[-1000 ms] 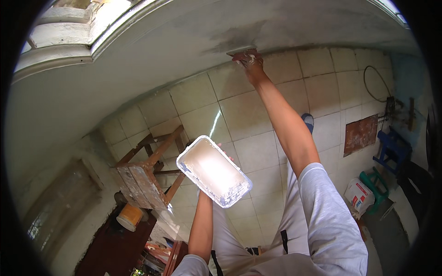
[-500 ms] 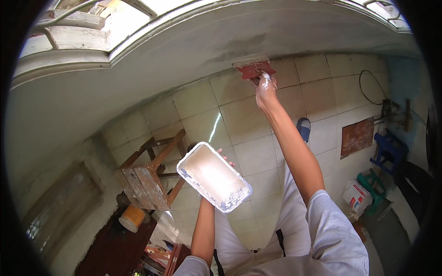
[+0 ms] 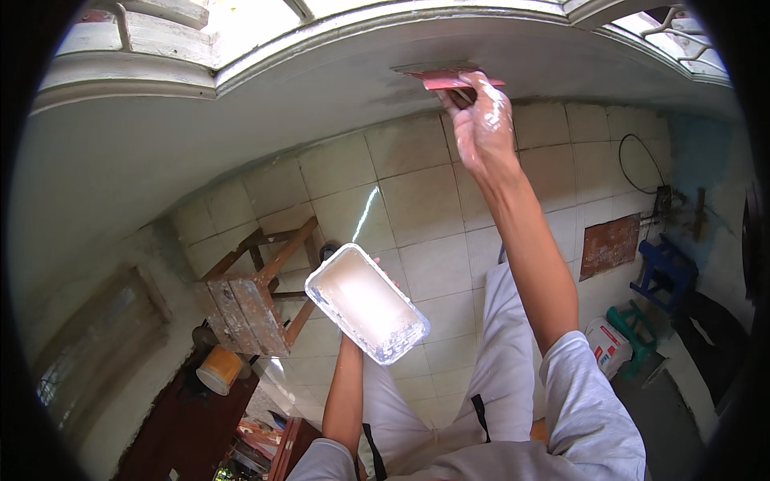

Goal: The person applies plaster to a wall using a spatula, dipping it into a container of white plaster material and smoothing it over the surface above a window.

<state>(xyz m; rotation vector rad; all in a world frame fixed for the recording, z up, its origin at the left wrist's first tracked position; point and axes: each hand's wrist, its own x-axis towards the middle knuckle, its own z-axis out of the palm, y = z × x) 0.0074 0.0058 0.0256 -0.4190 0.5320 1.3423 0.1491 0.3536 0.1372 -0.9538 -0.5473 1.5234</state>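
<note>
My right hand (image 3: 485, 124), smeared with white, grips a red-backed spreader (image 3: 441, 82) whose blade lies against the grey wall (image 3: 289, 100), just below the window frame. My left hand (image 3: 387, 272) holds a white rectangular tray (image 3: 365, 301) from beneath. Its fingertips show past the tray's right side, and the rest of that hand is hidden. The tray has a pale, bright interior with crusted white and bluish residue round its rim.
A paint-marked wooden stool (image 3: 245, 309) stands left on the tiled floor (image 3: 417, 192), near a yellow bucket (image 3: 218, 369). At right are blue (image 3: 662, 272) and green (image 3: 634, 333) plastic stools, a white sack (image 3: 605, 349), a hose loop (image 3: 622, 160) and a rusty panel (image 3: 609, 244).
My right hand and spreader first came down and toward me, then rose higher on the wall, further right. The tray has shifted slightly left. More of the window shows.
</note>
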